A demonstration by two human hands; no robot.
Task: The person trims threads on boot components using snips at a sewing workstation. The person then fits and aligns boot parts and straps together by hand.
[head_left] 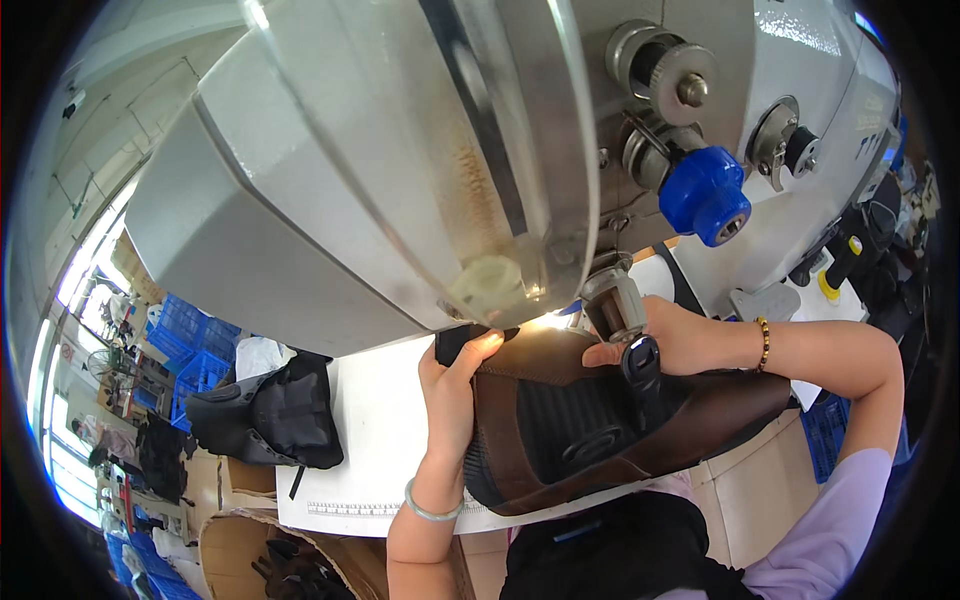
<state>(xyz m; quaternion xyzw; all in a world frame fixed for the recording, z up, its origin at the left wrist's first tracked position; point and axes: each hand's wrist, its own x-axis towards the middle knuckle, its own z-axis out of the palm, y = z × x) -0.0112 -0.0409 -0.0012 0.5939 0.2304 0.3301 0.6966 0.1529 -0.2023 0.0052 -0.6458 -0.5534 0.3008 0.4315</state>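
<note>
A brown and black leather-look bag [640, 440] lies across the white sewing machine table, its upper edge under the machine head. It has a ribbed black panel, an oval raised patch and a black loop [642, 375] standing up. My left hand [452, 400] grips the bag's left end, thumb on top by a black flap [462, 343] near the lit stitching area. Behind the metal fitting below the machine, my right hand [670, 335] holds the bag's far edge, thumb on its surface. The needle is hidden behind the head and its clear guard.
The grey sewing machine head [330, 190] fills the upper view, with a blue knob [705, 197] and metal tension discs. A black bag [270, 412] lies on the left of the white table [375, 440]. Below stands a cardboard box [228, 550]; blue crates [195, 345] are farther left.
</note>
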